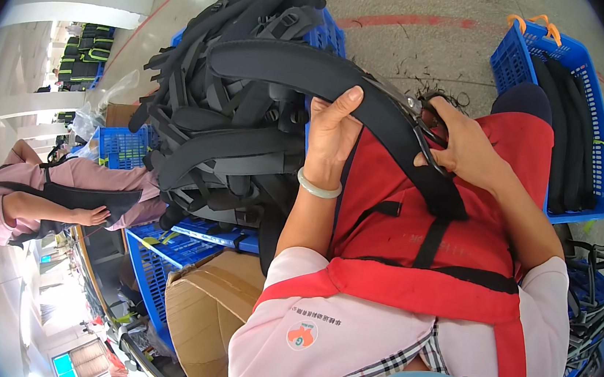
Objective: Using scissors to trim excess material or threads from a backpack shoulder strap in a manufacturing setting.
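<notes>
A long black padded shoulder strap (278, 64) lies across my lap, its broad rounded end out to the left and its narrower webbing end over my red apron (415, 233). My left hand (335, 122) is closed around the strap's middle, thumb pressed on top. In my right hand (465, 143) are metal scissors with dark handles (414, 106), fingers through the loops. The blades lie along the strap's far edge; whether they are touching the fabric I cannot tell.
Left of me, black straps (206, 123) are heaped over blue crates. A blue crate (502, 66) with black pieces stands right. An open cardboard box (205, 303) is lower left, grey cords (594, 315) lower right. A person in pink (108, 179) works at far left.
</notes>
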The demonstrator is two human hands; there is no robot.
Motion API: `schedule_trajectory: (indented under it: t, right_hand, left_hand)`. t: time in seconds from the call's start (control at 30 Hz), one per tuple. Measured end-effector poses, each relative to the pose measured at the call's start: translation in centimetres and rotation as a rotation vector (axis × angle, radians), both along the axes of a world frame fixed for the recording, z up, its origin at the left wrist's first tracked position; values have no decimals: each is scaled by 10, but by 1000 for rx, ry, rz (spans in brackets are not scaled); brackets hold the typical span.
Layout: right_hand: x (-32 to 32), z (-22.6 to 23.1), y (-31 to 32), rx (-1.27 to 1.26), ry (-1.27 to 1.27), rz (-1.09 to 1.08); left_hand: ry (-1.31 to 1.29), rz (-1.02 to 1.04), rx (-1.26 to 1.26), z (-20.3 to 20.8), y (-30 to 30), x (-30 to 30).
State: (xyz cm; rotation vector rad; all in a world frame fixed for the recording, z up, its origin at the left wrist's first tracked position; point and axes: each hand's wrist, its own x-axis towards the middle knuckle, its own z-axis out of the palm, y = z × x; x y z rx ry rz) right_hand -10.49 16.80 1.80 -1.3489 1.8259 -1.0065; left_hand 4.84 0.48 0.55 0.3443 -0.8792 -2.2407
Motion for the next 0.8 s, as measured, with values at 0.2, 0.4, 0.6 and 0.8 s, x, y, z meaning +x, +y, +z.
schedule_trajectory:
  t: [0.2,0.4,0.6,0.8]
  right_hand:
    - [-4,10,-10,83,10,25]
    - [-5,-2,-5,-44,18,46]
    - [-7,8,-6,28,-1,58]
    - [-11,2,-4,124,-121,74]
  left_hand:
    - [7,-4,-42,0,0,1]
    - [9,-8,-39,-1,2,-2]
    - [7,-19,-70,3,4,-1]
    - [12,-42,-31,-6,3,-1]
